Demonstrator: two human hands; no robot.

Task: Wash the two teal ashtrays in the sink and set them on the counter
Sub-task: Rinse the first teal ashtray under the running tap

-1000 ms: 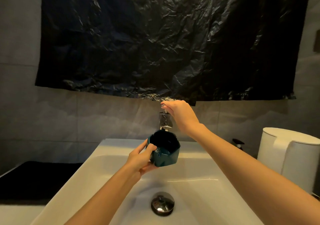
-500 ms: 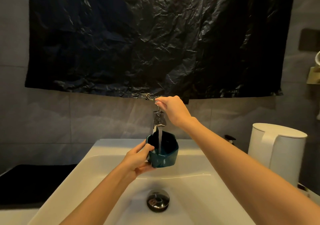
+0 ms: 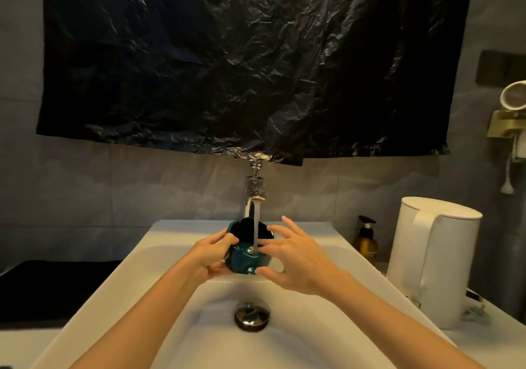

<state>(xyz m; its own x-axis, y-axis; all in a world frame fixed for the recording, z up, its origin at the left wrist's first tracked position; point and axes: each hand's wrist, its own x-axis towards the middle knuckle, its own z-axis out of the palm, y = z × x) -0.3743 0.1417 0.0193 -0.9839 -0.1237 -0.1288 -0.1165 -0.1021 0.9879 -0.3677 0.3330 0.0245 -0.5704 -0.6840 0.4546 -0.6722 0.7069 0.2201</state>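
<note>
Glossy teal faceted ashtray point(image 3: 244, 263): held by curled left grip point(image 3: 212, 257), touched by spread right grip point(image 3: 296, 263), rinsing judged under way; second ashtray unseen; placement on counter point(image 3: 17, 346) outstanding.

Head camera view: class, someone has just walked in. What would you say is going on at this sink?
A person is rinsing one teal ashtray under the running faucet, above the white sink. The left hand grips its left side; the right hand touches its right side with spread fingers. No second ashtray is in view. A white kettle and a pump bottle stand to the right.
</note>
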